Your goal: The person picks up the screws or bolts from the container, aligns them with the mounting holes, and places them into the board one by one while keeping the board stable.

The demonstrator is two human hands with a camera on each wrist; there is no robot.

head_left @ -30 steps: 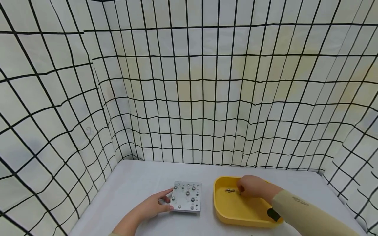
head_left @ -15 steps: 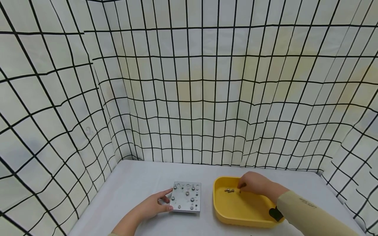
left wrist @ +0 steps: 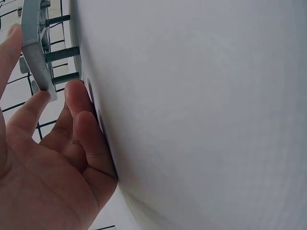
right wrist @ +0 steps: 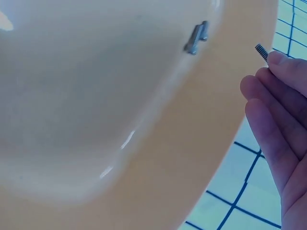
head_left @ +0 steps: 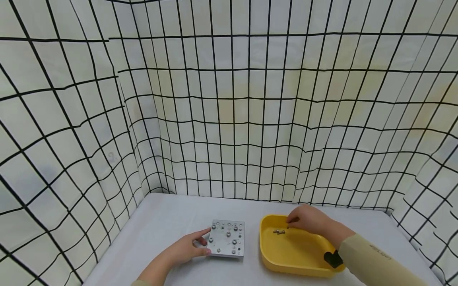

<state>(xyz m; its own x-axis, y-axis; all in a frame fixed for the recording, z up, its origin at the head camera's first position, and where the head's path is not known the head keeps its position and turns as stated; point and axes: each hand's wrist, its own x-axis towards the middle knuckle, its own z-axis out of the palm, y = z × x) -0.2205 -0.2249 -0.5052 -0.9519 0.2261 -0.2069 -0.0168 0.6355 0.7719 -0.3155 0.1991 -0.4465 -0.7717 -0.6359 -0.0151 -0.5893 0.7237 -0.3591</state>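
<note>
My left hand (head_left: 184, 249) touches the left edge of a square metal plate (head_left: 222, 238) with thumb and index finger spread along it. Several screws stand in the plate's holes, heads up. Below the plate, in the left wrist view, threaded shanks (left wrist: 62, 53) stick out towards the table, beside my lower fingers (left wrist: 91, 136). Over the far part of the yellow tray, my right hand (head_left: 309, 219) pinches a small screw (right wrist: 261, 51) between thumb and index finger, its threaded end showing. More loose screws (right wrist: 195, 38) lie together on the tray floor near the wall.
The yellow tray (head_left: 297, 268) stands on the white table (head_left: 193, 208), just right of the plate. White walls with a black grid (head_left: 236, 131) close in the table at the back and both sides.
My right hand has lifted slightly and moved towards the tray's far rim, with the screw in its fingertips. My left hand and the plate stay where they were.
</note>
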